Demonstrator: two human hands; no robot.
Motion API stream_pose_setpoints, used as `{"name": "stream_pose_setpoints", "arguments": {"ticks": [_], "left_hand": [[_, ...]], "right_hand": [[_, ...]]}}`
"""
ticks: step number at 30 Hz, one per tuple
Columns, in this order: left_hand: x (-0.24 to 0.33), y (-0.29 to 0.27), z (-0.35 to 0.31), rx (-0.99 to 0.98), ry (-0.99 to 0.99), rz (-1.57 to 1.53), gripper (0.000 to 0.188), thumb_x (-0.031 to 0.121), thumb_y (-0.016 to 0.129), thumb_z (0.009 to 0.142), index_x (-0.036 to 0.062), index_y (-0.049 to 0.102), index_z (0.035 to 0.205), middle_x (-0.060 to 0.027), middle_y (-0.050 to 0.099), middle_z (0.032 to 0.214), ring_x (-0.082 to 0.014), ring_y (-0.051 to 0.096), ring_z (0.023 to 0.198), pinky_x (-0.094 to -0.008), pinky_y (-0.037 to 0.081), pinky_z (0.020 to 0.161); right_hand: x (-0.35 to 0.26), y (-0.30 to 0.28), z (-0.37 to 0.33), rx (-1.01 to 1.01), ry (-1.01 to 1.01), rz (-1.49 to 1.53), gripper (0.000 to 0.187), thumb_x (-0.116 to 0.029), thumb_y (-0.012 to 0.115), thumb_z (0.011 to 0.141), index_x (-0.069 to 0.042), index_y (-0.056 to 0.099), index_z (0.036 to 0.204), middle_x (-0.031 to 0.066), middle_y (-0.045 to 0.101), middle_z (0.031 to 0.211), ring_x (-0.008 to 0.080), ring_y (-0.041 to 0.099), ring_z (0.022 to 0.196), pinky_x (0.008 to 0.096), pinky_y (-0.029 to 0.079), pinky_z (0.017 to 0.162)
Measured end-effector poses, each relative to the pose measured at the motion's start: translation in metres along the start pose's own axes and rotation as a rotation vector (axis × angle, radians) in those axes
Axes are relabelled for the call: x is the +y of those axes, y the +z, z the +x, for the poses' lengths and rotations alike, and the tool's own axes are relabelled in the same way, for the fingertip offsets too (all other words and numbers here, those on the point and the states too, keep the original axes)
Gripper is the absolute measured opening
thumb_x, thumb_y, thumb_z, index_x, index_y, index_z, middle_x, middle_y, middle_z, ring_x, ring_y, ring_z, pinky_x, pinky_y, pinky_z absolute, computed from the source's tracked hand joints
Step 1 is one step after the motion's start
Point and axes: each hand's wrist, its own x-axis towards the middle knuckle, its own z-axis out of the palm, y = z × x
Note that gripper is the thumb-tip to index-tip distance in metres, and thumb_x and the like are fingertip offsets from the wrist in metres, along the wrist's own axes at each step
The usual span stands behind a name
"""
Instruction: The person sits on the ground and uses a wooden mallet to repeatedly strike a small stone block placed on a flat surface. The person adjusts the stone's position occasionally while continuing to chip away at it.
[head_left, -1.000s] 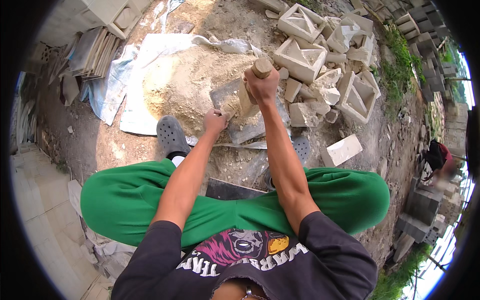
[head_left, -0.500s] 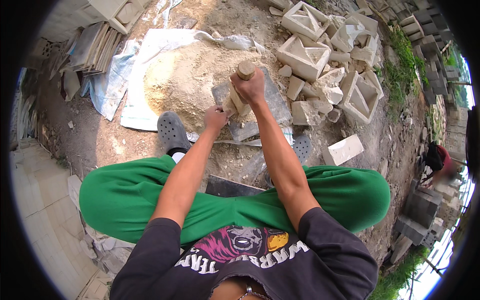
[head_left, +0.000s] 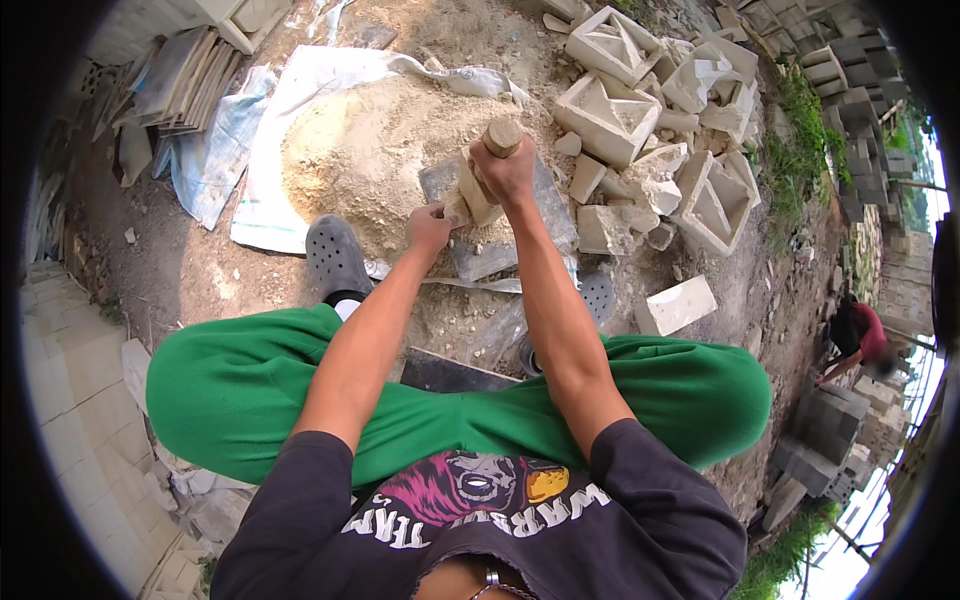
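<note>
My right hand is wrapped round the handle of a wooden mallet, whose round butt end points up at me. The mallet's thick, pale, dusty head sits low over a grey slab. Beside that head, my left hand pinches a small pale stone chunk at the slab's left part. Dust and the mallet partly hide where chunk, mallet and slab meet. A heap of crushed sandy rubble lies just beyond on a white sack sheet.
Broken pale concrete blocks are piled right of the slab. A single block lies by my right foot. Stacked boards lean at the far left. My clogs flank the slab. A person bends by grey blocks at the far right.
Both hands remain at the slab with the same holds; the mallet's butt has shifted slightly right. The view has moved a little. At the far right, the other person's arm now reaches down.
</note>
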Motion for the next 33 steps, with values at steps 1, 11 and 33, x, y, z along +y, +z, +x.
{"name": "stream_pose_setpoints", "arguments": {"ticks": [1, 11, 33], "left_hand": [[0.003, 0.0, 0.001, -0.034, -0.021, -0.002, 0.041, 0.011, 0.076, 0.081, -0.0032, 0.068, 0.119, -0.0057, 0.069, 0.081, -0.0113, 0.06, 0.062, -0.0296, 0.049, 0.057], [-0.036, 0.001, 0.014, 0.068, -0.155, 0.036, 0.034, 0.02, 0.078, 0.078, 0.0127, 0.076, 0.112, -0.0117, 0.076, 0.091, -0.0227, 0.072, 0.081, -0.0361, 0.053, 0.075], [-0.02, -0.002, 0.019, -0.083, -0.063, -0.052, 0.042, 0.002, 0.072, 0.08, 0.0018, 0.07, 0.121, -0.0032, 0.069, 0.082, -0.009, 0.058, 0.063, -0.0264, 0.047, 0.056]], "right_hand": [[0.004, -0.003, 0.004, -0.013, 0.04, 0.029, 0.016, -0.014, 0.073, 0.072, -0.003, 0.062, 0.076, 0.0048, 0.063, 0.067, 0.0131, 0.059, 0.063, 0.0313, 0.049, 0.06], [-0.089, -0.015, 0.029, -0.017, -0.113, 0.222, 0.01, -0.008, 0.069, 0.077, -0.001, 0.063, 0.075, 0.0054, 0.066, 0.066, 0.0133, 0.064, 0.061, 0.0301, 0.053, 0.059], [-0.011, 0.003, -0.001, -0.058, -0.027, -0.026, 0.016, -0.014, 0.073, 0.071, -0.004, 0.062, 0.074, 0.004, 0.063, 0.064, 0.0122, 0.059, 0.061, 0.0317, 0.05, 0.059]]}}
